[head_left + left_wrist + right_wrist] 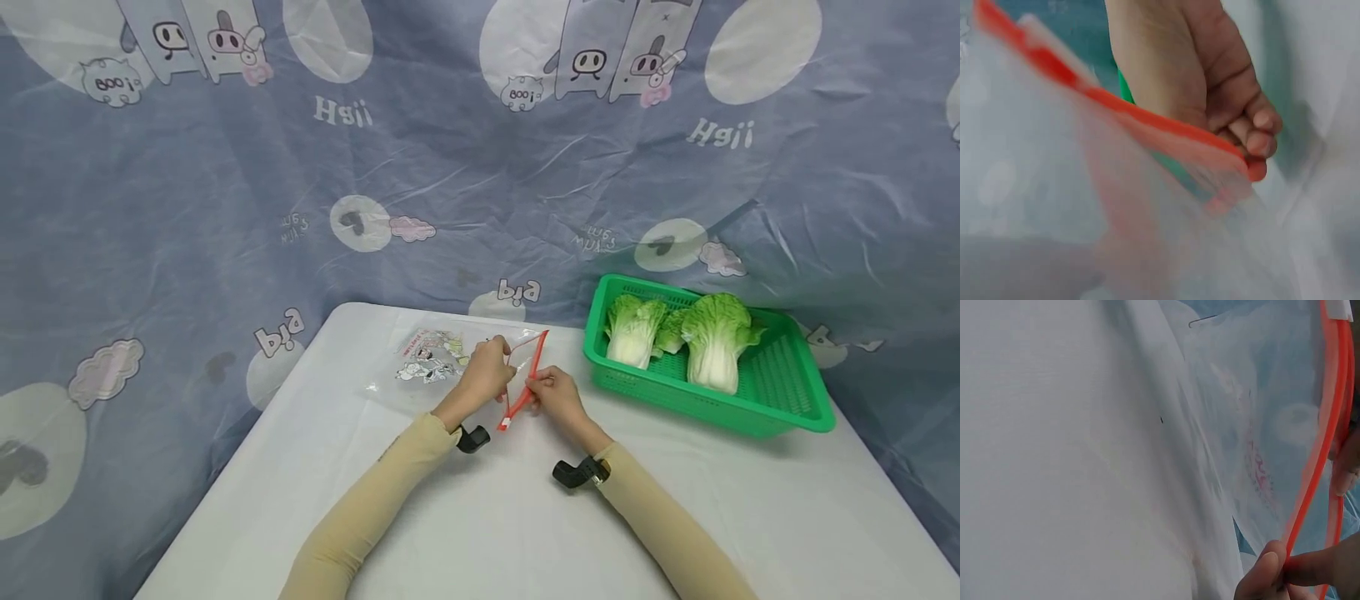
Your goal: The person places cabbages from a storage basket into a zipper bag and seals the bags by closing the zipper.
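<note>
A clear slider zip bag (pixel 408 385) with a red zip and printed cartoon figures lies at the back left of the table. Its mouth is spread, the two red zip strips (pixel 537 354) standing apart. My left hand (pixel 483 372) grips the left side of the mouth, fingers curled at the edge. On the opposite side, my right hand (pixel 557 396) pinches the right strip between thumb and fingers. The white slider (pixel 1339 309) sits at the zip's near end. In the left wrist view the clear film (pixel 1035 181) blurs across the picture and partly hides the fingers.
To the right stands a green plastic basket (pixel 675 398) holding Chinese cabbages (pixel 712 346). White cloth covers the table (pixel 480 533), and a patterned blue-grey curtain (pixel 450 167) hangs behind it. Black wrist cameras (pixel 577 473) are strapped over both beige sleeves.
</note>
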